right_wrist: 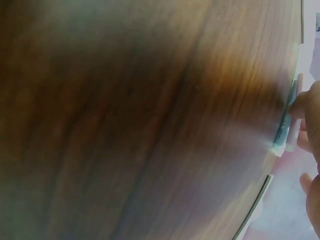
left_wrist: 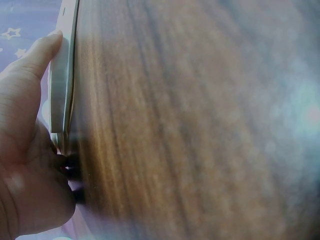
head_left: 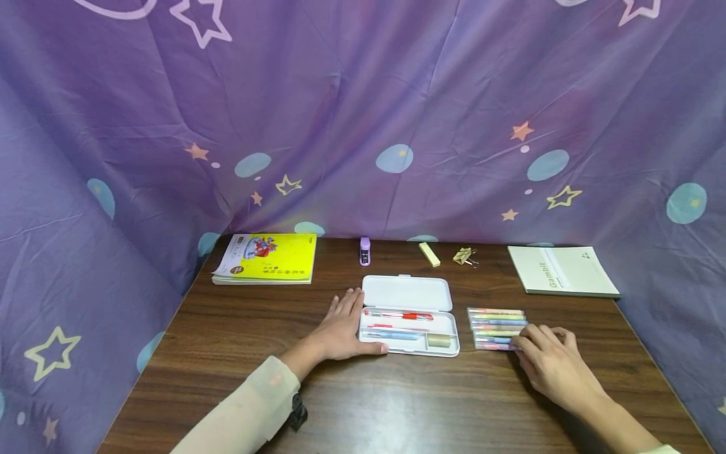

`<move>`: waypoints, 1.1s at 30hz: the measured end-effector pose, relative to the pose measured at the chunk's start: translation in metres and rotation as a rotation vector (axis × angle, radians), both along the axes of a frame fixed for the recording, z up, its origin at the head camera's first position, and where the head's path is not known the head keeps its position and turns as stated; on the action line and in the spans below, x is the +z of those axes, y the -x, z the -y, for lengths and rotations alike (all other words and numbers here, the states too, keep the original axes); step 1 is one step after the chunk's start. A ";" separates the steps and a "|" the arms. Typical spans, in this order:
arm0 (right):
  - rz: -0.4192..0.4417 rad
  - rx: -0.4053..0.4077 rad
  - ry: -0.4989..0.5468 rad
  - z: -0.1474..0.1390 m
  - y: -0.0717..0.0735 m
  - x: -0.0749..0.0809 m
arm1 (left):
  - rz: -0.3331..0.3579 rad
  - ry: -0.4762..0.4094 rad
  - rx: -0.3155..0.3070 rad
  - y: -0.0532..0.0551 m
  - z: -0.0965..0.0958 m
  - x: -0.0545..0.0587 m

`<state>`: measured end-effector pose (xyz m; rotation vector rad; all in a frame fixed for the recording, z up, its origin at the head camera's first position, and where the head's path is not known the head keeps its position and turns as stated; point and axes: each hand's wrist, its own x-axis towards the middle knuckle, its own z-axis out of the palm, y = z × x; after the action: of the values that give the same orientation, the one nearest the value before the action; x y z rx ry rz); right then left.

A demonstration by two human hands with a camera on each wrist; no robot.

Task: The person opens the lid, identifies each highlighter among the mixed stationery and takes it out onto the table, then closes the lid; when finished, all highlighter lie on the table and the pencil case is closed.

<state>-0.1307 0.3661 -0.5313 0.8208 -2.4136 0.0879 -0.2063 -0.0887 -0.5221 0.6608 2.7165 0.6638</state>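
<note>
My left hand (head_left: 340, 329) lies along the left side of an open white pencil case (head_left: 406, 294), fingers straight, thumb across its front left corner. In the left wrist view the thumb (left_wrist: 44, 54) touches the case's side (left_wrist: 61, 95). Inside the case lie a red pen (head_left: 416, 316), a thinner red-tipped one, a light blue one (head_left: 391, 335) and a tan block (head_left: 438, 340) in the small compartment. My right hand (head_left: 553, 362) pinches the right end of a pen (head_left: 493, 347) at the near side of a row of slim coloured pens (head_left: 493, 319); its curled fingers partly hide them.
Behind the case stand a purple stapler (head_left: 365, 252), a pale yellow block (head_left: 429, 255) and gold binder clips (head_left: 464, 256). A yellow book (head_left: 283, 258) lies at the back left, a pale green Gambit notebook (head_left: 573, 271) at the back right. Purple curtain (head_left: 363, 113) surrounds the wooden table (head_left: 397, 403).
</note>
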 end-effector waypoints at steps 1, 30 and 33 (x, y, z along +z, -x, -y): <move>-0.002 0.001 -0.003 0.000 0.001 0.000 | -0.001 0.000 0.000 0.000 0.000 0.000; 0.099 0.005 0.054 0.033 0.016 0.013 | 0.003 -0.004 -0.002 0.000 0.002 0.000; 0.098 0.034 0.047 0.053 0.023 0.017 | -0.001 -0.002 -0.006 0.000 0.001 0.000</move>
<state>-0.1540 0.3131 -0.5145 0.8549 -2.4791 0.2011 -0.2063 -0.0897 -0.5219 0.6696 2.7139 0.6645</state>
